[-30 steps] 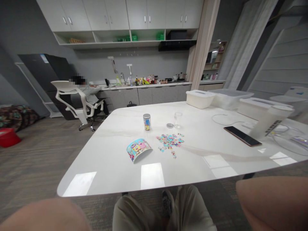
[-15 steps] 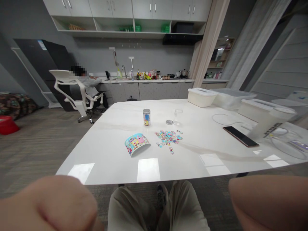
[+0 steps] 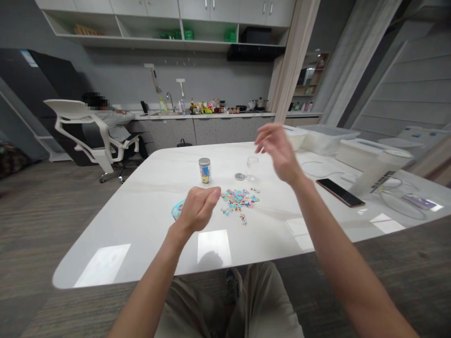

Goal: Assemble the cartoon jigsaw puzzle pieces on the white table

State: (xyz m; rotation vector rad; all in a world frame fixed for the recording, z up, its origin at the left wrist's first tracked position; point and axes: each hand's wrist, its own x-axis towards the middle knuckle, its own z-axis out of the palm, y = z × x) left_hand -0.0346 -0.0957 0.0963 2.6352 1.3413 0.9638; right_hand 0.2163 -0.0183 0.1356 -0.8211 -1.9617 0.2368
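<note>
My left hand [image 3: 200, 209] is closed in a fist above the table, with nothing showing in it. It covers most of a curved printed sheet [image 3: 177, 208] with a turquoise edge. Fingers apart and bent, my right hand [image 3: 277, 152] is raised near a clear glass jar [image 3: 252, 169] and holds nothing. A loose pile of small colourful jigsaw pieces [image 3: 239, 199] lies between my arms. Beyond the pile is a round metal lid [image 3: 239, 177], beside the glass jar. Farther left, a printed jar [image 3: 205, 170] with a silver lid stands upright.
On the right of the white table [image 3: 141, 206] lie a phone [image 3: 340, 192] and cables, beside a tilted pale tumbler [image 3: 382, 173]. Storage boxes [image 3: 329, 139] line the far right edge. A person [image 3: 112, 122] sits in a white chair [image 3: 79, 117] by the kitchen counter.
Both hands have moved up and forward from the bottom corners to over the table. The left one now hides most of the printed sheet. The view has shifted slightly.
</note>
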